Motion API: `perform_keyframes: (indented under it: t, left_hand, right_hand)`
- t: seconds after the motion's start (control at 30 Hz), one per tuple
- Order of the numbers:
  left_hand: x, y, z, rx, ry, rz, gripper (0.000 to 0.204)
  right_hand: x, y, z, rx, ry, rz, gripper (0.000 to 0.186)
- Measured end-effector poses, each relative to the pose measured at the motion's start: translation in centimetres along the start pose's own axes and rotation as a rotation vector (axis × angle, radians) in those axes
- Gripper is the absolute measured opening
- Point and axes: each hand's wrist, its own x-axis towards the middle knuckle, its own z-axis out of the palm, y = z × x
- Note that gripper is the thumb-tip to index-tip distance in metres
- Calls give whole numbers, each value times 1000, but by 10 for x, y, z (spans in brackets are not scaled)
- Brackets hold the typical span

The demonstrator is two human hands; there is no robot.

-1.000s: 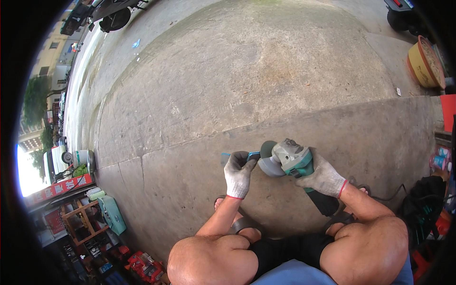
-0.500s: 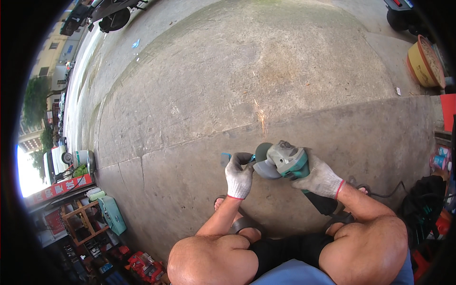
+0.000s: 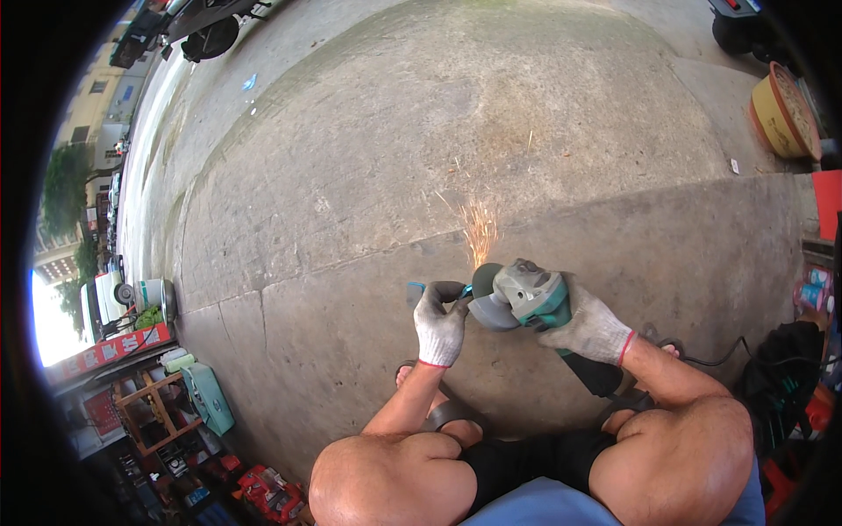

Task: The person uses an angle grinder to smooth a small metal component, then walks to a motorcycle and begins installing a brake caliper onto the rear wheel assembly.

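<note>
while sparks [image 3: 480,232] fan upward from the middle of the frame, the person's gloved left hand [image 3: 439,324], just left of the sparks' base, has its fingers closed in a pinch on a thin blue piece [image 3: 417,285]. the piece shows on both sides of the glove: one end pokes out to the left, the other meets the edge of the grinding disc [image 3: 484,279], presumably so that the fingertips stay clear of it. the gloved right hand [image 3: 589,324], right of centre, has its fingers wrapped around the body of a green and grey angle grinder [image 3: 537,296]; its handle slants toward the lower right, likely to let that hand steady the weight. the grey guard [image 3: 494,314] sits on the near side of the disc, which probably shields the person, as the sparks fly away over the concrete floor [image 3: 351,219]. both forearms pass close to the bent knees [image 3: 395,478], perhaps for support.
</note>
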Motion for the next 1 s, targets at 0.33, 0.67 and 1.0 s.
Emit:
perform_keyframes:
  t: [0.33,0.67,1.0]
  left_hand:
    - [0,1,-2,22,0,-2,21]
    - [1,3,-1,51,10,-11,20]
    - [0,6,-2,38,9,8,19]
  right_hand:
    - [0,-9,-3,6,-19,32,82]
    - [0,-6,-2,-17,-19,36,83]
    - [1,2,1,7,1,-27,83]
